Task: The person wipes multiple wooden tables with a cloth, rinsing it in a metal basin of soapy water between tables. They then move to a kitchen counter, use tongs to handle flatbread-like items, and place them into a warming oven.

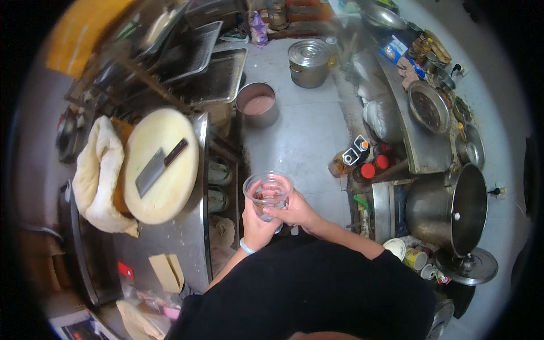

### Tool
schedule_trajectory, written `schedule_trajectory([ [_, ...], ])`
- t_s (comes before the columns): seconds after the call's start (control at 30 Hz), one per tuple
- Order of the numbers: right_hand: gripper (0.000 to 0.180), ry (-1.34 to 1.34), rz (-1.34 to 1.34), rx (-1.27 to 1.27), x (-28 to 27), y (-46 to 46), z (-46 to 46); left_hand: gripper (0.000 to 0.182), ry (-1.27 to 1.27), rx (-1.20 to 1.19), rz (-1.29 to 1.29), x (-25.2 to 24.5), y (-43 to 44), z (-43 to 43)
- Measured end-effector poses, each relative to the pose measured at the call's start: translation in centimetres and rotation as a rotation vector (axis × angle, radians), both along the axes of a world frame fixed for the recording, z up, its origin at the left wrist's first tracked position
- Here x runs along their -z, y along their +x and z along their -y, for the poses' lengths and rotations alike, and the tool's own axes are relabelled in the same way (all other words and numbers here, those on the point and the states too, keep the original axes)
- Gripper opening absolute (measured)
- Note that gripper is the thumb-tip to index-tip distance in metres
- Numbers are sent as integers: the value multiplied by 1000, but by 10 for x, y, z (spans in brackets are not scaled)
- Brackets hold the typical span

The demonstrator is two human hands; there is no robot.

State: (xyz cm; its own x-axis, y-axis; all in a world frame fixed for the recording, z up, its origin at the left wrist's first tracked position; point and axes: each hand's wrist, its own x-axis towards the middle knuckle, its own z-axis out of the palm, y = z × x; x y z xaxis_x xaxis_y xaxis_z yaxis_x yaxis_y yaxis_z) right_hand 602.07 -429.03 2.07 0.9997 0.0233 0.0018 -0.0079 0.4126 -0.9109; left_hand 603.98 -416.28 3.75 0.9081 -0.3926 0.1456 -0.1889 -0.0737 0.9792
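Note:
Both of my hands are wrapped around a clear plastic cup [267, 189], which I hold upright in front of my body above the floor. My left hand [259, 229] clasps its left side and lower part, with a pale bracelet at the wrist. My right hand [299, 210] closes around the right side, its thumb across the front of the cup. Fingers show through the transparent wall; whether more than one cup is nested there, I cannot tell. Beyond the cup, a deep metal pot [257, 104] with pinkish liquid stands on the floor.
A cleaver [149, 173] lies on a round cutting board [187, 204] at left, beside a cloth-like pale mass [95, 178]. A lidded pot [309, 63] stands farther ahead. At right are bottles with red caps [367, 171], a metal counter [425, 157] and a large stockpot [429, 212].

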Motion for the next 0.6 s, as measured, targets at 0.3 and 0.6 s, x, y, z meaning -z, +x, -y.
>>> schedule_trajectory([
  [0.3,71,-160,-27,35,37,184,118,90,168,120,-19,48,192,96],
  [0.6,67,-225,-237,-321,45,298,225,71,430,-398,12,35,222,107],
])
